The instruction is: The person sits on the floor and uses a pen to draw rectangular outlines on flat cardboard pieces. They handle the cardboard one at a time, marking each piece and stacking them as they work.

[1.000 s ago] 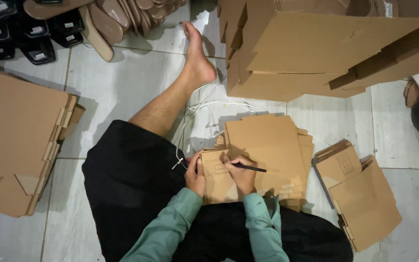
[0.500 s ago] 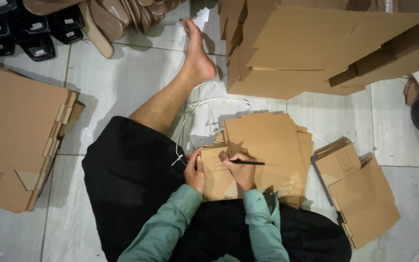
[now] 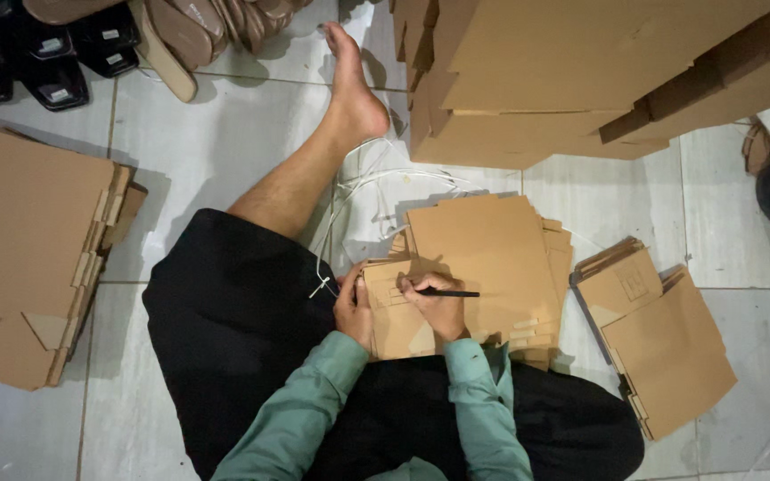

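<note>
I sit on a tiled floor with a stack of flat brown cardboard pieces (image 3: pixel 492 258) over my lap. My right hand (image 3: pixel 438 307) grips a thin black pen (image 3: pixel 449 293) whose tip rests on the top small cardboard flap (image 3: pixel 394 321). My left hand (image 3: pixel 354 312) presses down on the left edge of that same flap, fingers curled over it. Both arms wear green sleeves, and my bare left leg stretches out ahead.
A big stack of flat cardboard (image 3: pixel 24 258) lies at the left, another pile (image 3: pixel 661 338) at the right. Tall folded cartons (image 3: pixel 581 71) rise at the top right. Sandals and black shoes (image 3: pixel 64 53) line the top left. White cord (image 3: pixel 358 191) trails beside my leg.
My right hand and the pen have shifted slightly over the flap; the left hand stays pressed on it. The rest is unchanged.
</note>
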